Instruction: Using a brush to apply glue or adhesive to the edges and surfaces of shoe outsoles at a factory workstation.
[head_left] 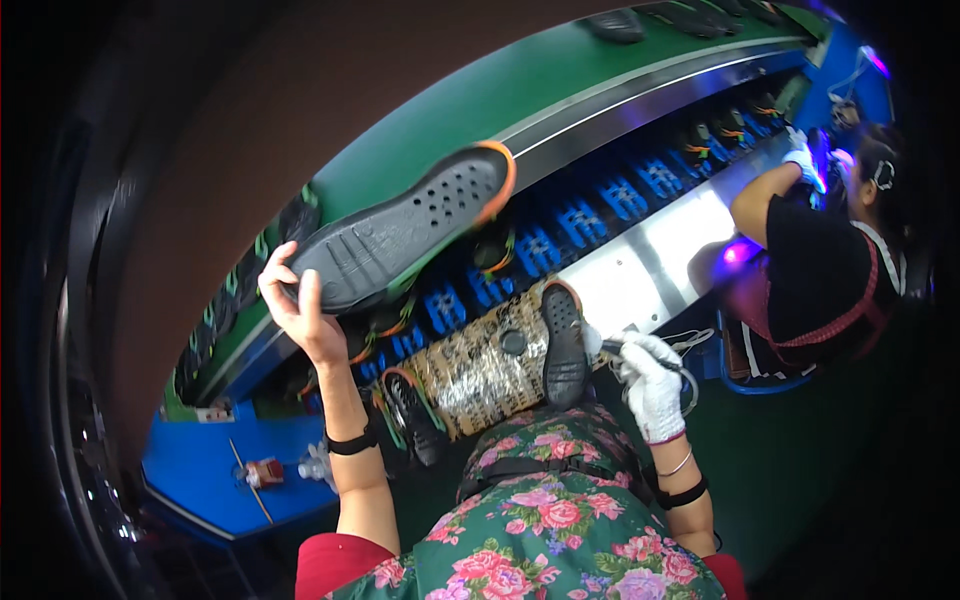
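Note:
My bare left hand [300, 305] is raised over the green conveyor belt, its thumb and fingers closed on the heel end of a black shoe sole [390, 240]. The sole has round holes toward its toe and an orange rim there. On my right hand [652, 385] is a white glove; it grips a dark-handled tool [612, 347] with a pale tip. The tip is close to a second black sole [565, 355], which lies on the taped cardboard [470, 375] in front of me. Whether tip and sole touch, I cannot tell.
A dark shoe piece with an orange and green edge [415, 415] sits left of the cardboard. Blue racks [580, 222] line the belt [440, 125]. A white plate [645, 265] adjoins the cardboard. A person [825, 260] works at the right; a cable [692, 385] loops by my right hand.

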